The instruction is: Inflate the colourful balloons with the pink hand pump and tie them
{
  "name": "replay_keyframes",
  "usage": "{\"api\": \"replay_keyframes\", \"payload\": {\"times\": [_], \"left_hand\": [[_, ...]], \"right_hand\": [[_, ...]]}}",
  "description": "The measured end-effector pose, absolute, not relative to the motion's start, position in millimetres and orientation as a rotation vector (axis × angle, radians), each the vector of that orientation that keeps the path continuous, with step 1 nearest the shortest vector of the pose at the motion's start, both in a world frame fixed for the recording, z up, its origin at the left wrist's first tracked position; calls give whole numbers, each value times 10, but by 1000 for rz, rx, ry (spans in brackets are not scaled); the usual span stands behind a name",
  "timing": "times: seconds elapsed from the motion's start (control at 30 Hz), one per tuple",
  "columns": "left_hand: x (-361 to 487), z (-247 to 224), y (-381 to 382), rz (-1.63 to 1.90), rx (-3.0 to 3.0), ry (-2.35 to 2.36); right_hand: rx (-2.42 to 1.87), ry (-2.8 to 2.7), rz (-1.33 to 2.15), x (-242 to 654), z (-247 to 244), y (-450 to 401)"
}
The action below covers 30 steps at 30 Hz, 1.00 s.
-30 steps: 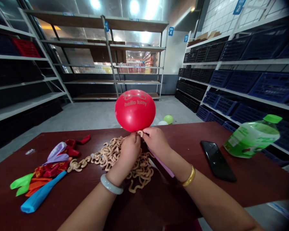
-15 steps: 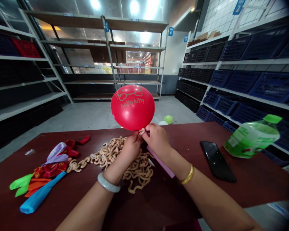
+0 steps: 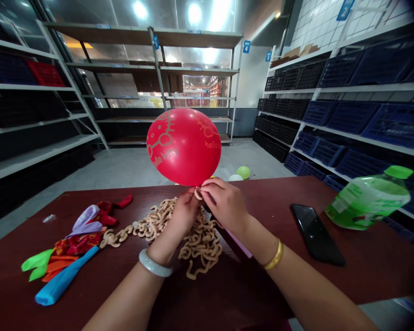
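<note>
An inflated red balloon [image 3: 184, 147] with "hello kitty" print stands above my hands, its neck pointing down between them. Pinched fingers of my left hand [image 3: 183, 214] hold a small beige curved link [image 3: 198, 193] at the neck. My right hand [image 3: 227, 204], also closed, grips the balloon's neck beside that link; the exact fingertip contact is partly hidden. Beneath both hands spreads a heap of beige curved links [image 3: 205, 248], several hooked together in a chain [image 3: 115, 236] to the left. A pink-purple strip [image 3: 239, 243] lies partly under my right wrist.
Uninflated balloons, including blue [image 3: 65, 278], green [image 3: 37, 264] and lilac [image 3: 87, 220], lie on the dark red table [image 3: 124, 294]. At right are a black phone [image 3: 317, 234] and a green bottle [image 3: 369, 202]. Shelves [image 3: 196, 71] and crates [image 3: 352, 117] stand around; a green balloon [image 3: 243, 172] lies beyond the table.
The red balloon has turned, bringing a second print into view, and leans further left. Both hands stay at its neck, the right one shifted slightly left over the link.
</note>
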<state>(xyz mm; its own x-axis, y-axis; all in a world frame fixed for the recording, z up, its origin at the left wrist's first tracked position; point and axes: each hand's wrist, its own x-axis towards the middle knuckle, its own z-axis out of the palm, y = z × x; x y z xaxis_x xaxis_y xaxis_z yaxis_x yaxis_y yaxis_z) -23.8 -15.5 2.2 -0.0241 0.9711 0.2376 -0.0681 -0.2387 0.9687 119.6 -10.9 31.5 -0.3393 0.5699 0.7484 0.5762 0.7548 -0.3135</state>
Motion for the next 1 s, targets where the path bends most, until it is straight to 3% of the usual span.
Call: {"api": "replay_keyframes", "payload": {"times": [0.2, 0.57, 0.83, 1.0], "left_hand": [[-243, -34, -92, 1436, 1436, 1062], [-120, 57, -179, 1387, 1220, 932], [-175, -28, -144, 1432, 1376, 954], [-208, -80, -114, 1465, 1238, 865]], "right_hand": [[-940, -1962, 225, 1223, 378, -19], [-1180, -1950, -127, 1162, 348, -124], [-1227, -1967, -144, 1152, 374, -156], [-1026, -2079, -106, 1206, 411, -155]]}}
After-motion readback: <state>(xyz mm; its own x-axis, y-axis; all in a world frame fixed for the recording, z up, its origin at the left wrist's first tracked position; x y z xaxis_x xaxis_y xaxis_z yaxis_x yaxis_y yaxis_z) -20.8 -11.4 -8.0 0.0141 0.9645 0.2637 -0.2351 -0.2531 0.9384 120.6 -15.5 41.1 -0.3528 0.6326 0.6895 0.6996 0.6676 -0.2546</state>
